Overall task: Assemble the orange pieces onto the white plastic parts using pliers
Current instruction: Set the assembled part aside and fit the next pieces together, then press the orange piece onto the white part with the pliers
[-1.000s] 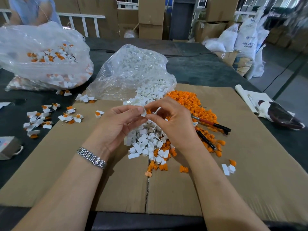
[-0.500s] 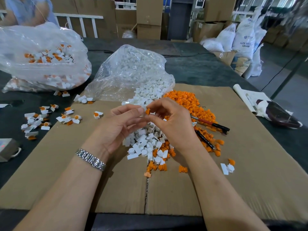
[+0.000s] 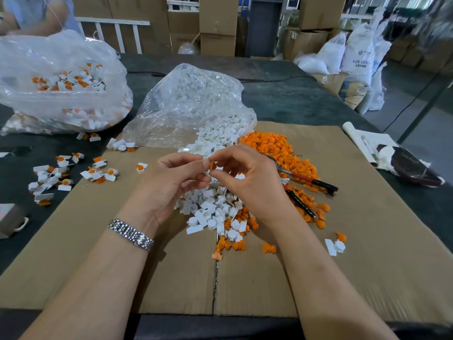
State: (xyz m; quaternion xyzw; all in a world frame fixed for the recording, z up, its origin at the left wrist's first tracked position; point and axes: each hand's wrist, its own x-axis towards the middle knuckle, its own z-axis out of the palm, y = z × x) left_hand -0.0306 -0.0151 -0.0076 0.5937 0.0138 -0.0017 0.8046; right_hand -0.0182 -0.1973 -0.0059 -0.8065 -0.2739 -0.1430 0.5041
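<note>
Between the two hands, above the heap, a small orange piece [image 3: 212,165] sat pinched by the right hand [image 3: 247,182], thumb and forefinger curled on it. The left hand [image 3: 171,185] pinched a white plastic part [image 3: 205,158], mostly hidden by its fingers [image 3: 193,165], right against the orange one. Beneath lay white parts [image 3: 208,209] and ribbed orange pieces [image 3: 274,148] on brown cardboard [image 3: 367,241]. Red-and-black pliers [image 3: 308,180] rested among the orange pieces, just right of the right hand, untouched. Finished white-and-orange assemblies [image 3: 63,177] lay scattered on the dark desk [image 3: 294,99].

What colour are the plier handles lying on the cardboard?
Red near the head, black at the grip ends; the pliers show in the head view, right of the right hand.
</note>
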